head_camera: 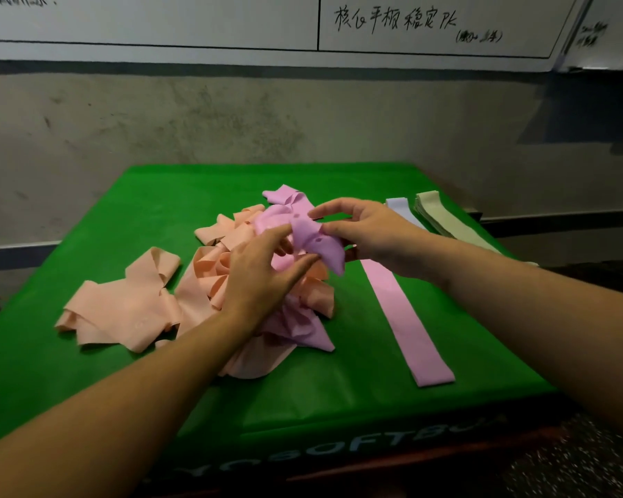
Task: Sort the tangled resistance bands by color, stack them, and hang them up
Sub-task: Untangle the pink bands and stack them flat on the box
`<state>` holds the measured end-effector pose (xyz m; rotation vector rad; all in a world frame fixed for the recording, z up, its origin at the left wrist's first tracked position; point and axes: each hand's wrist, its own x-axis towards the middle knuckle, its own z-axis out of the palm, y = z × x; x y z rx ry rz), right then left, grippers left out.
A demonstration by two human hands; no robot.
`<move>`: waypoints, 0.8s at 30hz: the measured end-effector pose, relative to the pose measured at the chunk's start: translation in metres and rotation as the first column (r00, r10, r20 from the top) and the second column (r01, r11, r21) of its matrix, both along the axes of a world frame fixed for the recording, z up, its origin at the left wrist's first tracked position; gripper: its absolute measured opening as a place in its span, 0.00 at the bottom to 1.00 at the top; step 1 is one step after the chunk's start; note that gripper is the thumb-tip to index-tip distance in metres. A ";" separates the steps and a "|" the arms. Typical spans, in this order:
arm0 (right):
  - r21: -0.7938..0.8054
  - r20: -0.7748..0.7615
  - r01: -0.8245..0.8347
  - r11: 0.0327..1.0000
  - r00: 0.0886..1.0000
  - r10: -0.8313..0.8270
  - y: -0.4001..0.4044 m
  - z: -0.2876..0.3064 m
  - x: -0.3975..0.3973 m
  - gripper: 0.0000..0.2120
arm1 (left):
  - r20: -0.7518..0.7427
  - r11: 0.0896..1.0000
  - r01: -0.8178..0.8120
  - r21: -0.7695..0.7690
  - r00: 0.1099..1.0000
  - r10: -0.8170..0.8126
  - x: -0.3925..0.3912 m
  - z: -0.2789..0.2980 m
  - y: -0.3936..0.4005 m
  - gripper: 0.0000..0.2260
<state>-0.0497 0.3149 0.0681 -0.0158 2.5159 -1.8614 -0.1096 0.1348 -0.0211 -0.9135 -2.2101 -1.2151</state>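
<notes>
Both hands are working a pink band loose from the heap of peach and pink bands at the middle of the green tabletop. The right hand is pinching its upper fold; the left hand's fingers are curling around it. Sorting seems midway: a flattened pink band is lying right, white and pale green stacks beyond. Next, probably freeing and flattening it. No containers are showing.

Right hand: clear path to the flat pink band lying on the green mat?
Probably yes. The flat pink band lies alone on the green mat, right under the right hand, nothing covering it. But that hand, with the left hand, is pinching a tangled pink band, so it would need to let go first.
</notes>
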 end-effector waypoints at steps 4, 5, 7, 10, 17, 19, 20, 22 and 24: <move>-0.030 -0.019 0.072 0.997 0.997 -0.072 -0.001 0.010 0.012 0.09 | -0.024 0.994 0.040 0.097 0.999 -0.038 0.008 0.008 -0.013 0.10; -0.025 -0.027 0.078 0.997 0.997 -0.078 -0.001 0.012 0.016 0.09 | 0.017 0.992 0.075 0.099 0.997 -0.077 0.014 0.012 -0.015 0.08; 0.094 -0.061 0.088 0.992 0.995 -0.082 -0.006 0.015 0.025 0.11 | 0.144 0.987 0.129 0.092 0.979 -0.141 0.026 0.019 -0.017 0.07; 0.238 -0.070 0.090 0.967 0.995 -0.075 -0.016 0.017 0.040 0.15 | 0.297 0.969 0.139 0.207 0.934 -0.197 0.045 0.038 -0.015 0.05; 0.240 -0.071 0.093 0.966 0.994 -0.078 -0.022 0.028 0.083 0.09 | 0.578 0.876 -0.041 0.480 0.766 -0.281 0.076 0.079 -0.019 0.05; 0.269 -0.097 0.074 0.960 0.994 -0.050 -0.021 0.032 0.097 0.08 | 0.607 0.857 -0.065 0.511 0.734 -0.306 0.083 0.083 -0.024 0.07; 0.298 -0.098 0.060 0.953 0.995 -0.032 -0.020 0.034 0.104 0.06 | 0.622 0.848 -0.073 0.526 0.713 -0.325 0.087 0.085 -0.027 0.07; 0.331 -0.064 0.022 0.943 0.998 -0.001 -0.020 0.036 0.118 0.03 | 0.649 0.827 -0.079 0.557 0.663 -0.374 0.098 0.090 -0.031 0.07; 0.369 -0.035 -0.002 0.929 0.999 0.016 -0.020 0.035 0.130 0.03 | 0.668 0.817 -0.077 0.571 0.622 -0.408 0.112 0.094 -0.032 0.07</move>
